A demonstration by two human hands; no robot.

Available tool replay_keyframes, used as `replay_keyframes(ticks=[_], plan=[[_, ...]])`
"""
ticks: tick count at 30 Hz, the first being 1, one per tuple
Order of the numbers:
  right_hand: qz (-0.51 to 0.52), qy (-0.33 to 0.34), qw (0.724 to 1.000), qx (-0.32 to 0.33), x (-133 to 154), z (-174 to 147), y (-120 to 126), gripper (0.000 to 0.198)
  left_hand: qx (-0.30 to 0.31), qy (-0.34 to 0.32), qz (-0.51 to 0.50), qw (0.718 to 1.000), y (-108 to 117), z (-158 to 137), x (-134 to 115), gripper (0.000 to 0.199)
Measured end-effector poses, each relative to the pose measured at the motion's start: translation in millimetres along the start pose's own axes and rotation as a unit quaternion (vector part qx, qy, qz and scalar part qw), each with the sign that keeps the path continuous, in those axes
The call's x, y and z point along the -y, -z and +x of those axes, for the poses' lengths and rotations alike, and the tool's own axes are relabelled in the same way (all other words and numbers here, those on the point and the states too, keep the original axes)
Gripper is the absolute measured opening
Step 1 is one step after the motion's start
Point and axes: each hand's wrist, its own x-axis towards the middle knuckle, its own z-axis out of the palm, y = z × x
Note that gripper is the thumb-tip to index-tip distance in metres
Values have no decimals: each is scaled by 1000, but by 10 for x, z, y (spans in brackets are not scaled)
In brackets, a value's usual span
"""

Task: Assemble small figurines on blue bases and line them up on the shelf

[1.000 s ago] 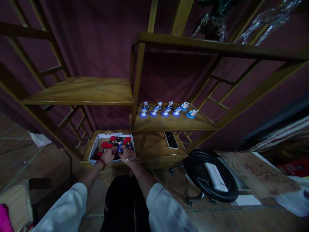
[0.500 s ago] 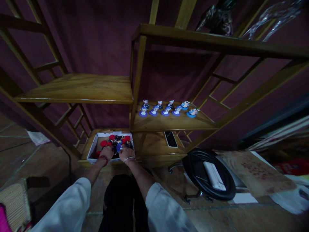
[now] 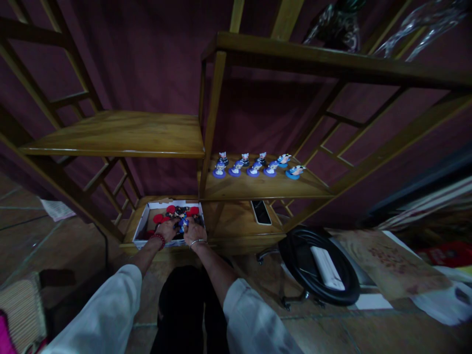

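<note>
A small figurine in blue and white (image 3: 183,225) is between my hands, over the front part of a white cardboard box (image 3: 142,225). My right hand (image 3: 194,232) pinches it from the right. From the left, the closed fingers of my left hand (image 3: 167,231) meet its side; their tips are partly hidden. Several figurines with round red bases (image 3: 170,210) and dark bodies lie jumbled in the box around my fingers. My hands cover what is under them.
Several purple-based figurines (image 3: 254,170) stand in rows on the wooden shelf (image 3: 239,189), with blue-based ones (image 3: 295,171) at their right. A phone (image 3: 261,213) lies on the lower board. Right of my legs is a wheeled stool (image 3: 320,268) bearing a white box (image 3: 327,268).
My left hand has shifted slightly right, towards the blue and white figurine, which now shows more between my hands. The figurines on the shelf stay put.
</note>
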Motion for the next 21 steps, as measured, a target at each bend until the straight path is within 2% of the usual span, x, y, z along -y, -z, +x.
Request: replay_keyframes(ticks=[6,9,12,16,18,21], plan=[[7,0,1000,-19,-18,10,-51,34,21,-1,-32,999,17,1,-17,33],[16,4,1000,-24,-26,10,-58,35,19,24,-90,995,12,23,4,31],[18,5,999,-29,-25,1,-49,35,18,66,-179,982,-1,40,29,32],[14,2,1000,-24,-15,-16,-34,35,37,116,-291,949,-32,64,11,33],[15,1,1000,-25,-15,-26,-25,33,37,130,-321,937,-67,91,-20,30],[17,4,1000,-20,-22,-43,0,33,31,134,-328,935,-145,148,-62,20]])
